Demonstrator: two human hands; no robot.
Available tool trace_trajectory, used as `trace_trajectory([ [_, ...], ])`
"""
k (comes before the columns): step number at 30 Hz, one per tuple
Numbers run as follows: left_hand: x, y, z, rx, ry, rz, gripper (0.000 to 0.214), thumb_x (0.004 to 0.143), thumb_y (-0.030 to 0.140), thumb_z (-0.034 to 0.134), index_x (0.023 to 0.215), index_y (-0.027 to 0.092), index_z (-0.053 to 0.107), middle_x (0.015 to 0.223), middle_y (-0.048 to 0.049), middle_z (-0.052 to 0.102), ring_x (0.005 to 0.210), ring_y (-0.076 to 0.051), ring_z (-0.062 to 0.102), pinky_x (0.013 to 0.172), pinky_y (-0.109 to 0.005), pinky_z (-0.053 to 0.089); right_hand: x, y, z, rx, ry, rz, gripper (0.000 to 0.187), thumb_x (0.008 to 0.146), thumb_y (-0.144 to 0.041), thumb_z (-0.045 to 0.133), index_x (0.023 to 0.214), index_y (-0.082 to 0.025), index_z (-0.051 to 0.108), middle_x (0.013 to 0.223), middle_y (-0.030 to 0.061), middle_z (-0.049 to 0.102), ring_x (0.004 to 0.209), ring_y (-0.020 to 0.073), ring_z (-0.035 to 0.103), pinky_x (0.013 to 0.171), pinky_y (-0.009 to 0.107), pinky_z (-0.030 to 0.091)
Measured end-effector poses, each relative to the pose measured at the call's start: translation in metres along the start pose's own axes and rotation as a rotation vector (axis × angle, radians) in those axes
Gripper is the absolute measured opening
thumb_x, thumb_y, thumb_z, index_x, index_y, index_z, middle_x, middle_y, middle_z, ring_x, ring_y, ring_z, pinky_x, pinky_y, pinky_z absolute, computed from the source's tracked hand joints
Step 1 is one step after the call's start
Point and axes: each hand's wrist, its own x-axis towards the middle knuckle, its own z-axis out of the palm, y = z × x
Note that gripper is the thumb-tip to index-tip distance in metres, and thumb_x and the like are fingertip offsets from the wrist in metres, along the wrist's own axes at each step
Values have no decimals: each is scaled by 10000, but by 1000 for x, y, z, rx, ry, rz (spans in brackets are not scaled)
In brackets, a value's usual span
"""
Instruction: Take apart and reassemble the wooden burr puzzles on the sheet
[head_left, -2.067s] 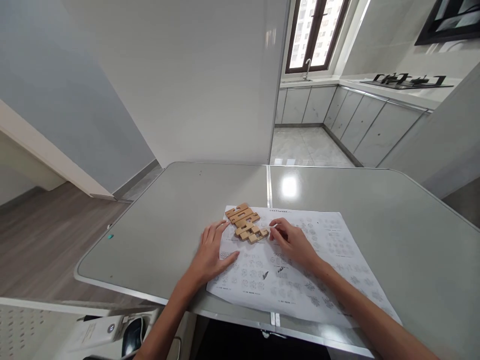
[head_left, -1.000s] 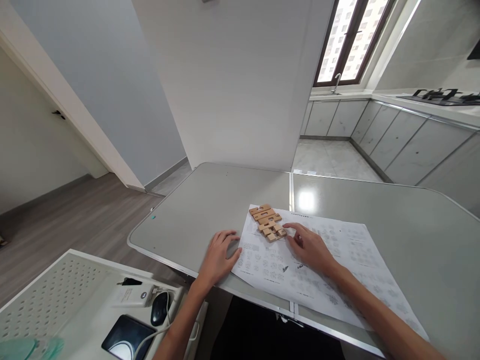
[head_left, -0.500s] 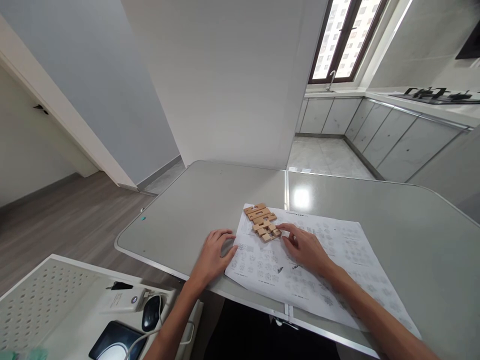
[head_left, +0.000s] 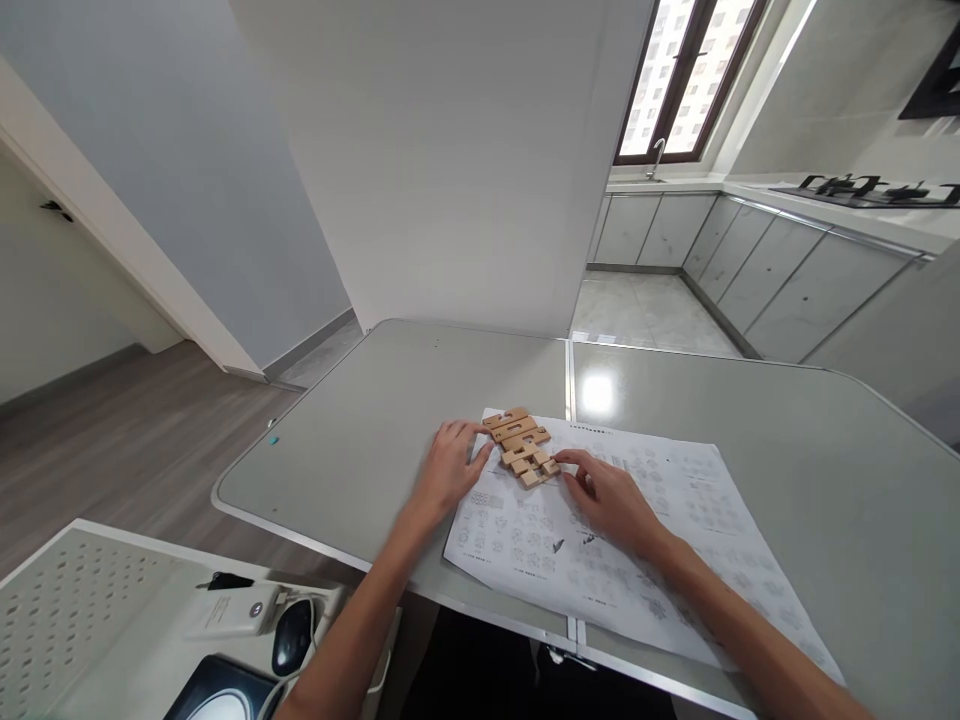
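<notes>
Several notched wooden puzzle pieces [head_left: 523, 444] lie side by side on the far left corner of a printed paper sheet [head_left: 660, 520]. My left hand [head_left: 452, 463] rests flat at the sheet's left edge, fingers spread, its fingertips touching the left side of the pieces. On the right, my right hand [head_left: 611, 495] lies on the paper with its fingers curled, thumb and forefinger touching the nearest piece. Neither hand has lifted anything.
The sheet lies on a grey folding table [head_left: 375, 420] with a metal seam down its middle. Low at the left stands a white perforated surface [head_left: 82, 600] bearing a computer mouse [head_left: 292, 622], a white device and a dark pad. Kitchen cabinets [head_left: 787, 290] run along the right.
My left hand has slid forward from the paper's near left edge up to the wooden pieces. My right hand has stayed at the pieces. The view has shifted slightly.
</notes>
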Motion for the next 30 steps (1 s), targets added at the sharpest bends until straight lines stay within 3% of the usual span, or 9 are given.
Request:
trace_trajectory([
  [6, 55, 20, 4, 119, -161, -26, 239, 961, 364, 711, 1160, 238, 755, 1273, -80, 726, 1242, -298, 595, 1072, -420, 477, 0, -1, -1, 29, -8, 3, 330, 1068, -351, 419, 1318, -257, 613, 766, -8, 656, 609, 188, 600, 643, 318, 484],
  [11, 85, 36, 12, 215, -292, -48, 325, 844, 484, 802, 1017, 209, 788, 1288, -121, 712, 1290, -350, 557, 1037, -421, 474, 2, -1, -1, 23, 3, -2, 312, 1054, -325, 435, 1293, -257, 622, 759, -12, 658, 618, 190, 613, 647, 318, 478],
  [18, 105, 52, 17, 368, -360, -87, 313, 753, 447, 869, 920, 201, 770, 1206, -147, 726, 1267, -371, 548, 1038, -433, 446, 4, -1, -2, 35, 8, 3, 306, 1038, -282, 450, 1285, -247, 628, 767, -7, 674, 654, 190, 633, 700, 325, 490],
  [23, 114, 53, 21, 443, -389, -95, 359, 736, 502, 880, 855, 186, 760, 1135, -188, 734, 1237, -421, 564, 1036, -501, 447, 6, 1, -2, 39, 1, -1, 297, 1042, -283, 452, 1284, -253, 624, 803, 0, 690, 673, 192, 647, 697, 319, 481],
  [30, 122, 53, 25, 442, -412, -65, 369, 637, 477, 928, 769, 191, 735, 1031, -171, 744, 1170, -412, 598, 991, -470, 469, 7, -2, -5, 49, -11, -4, 311, 1046, -288, 436, 1287, -245, 628, 839, 20, 709, 681, 198, 654, 681, 322, 485],
])
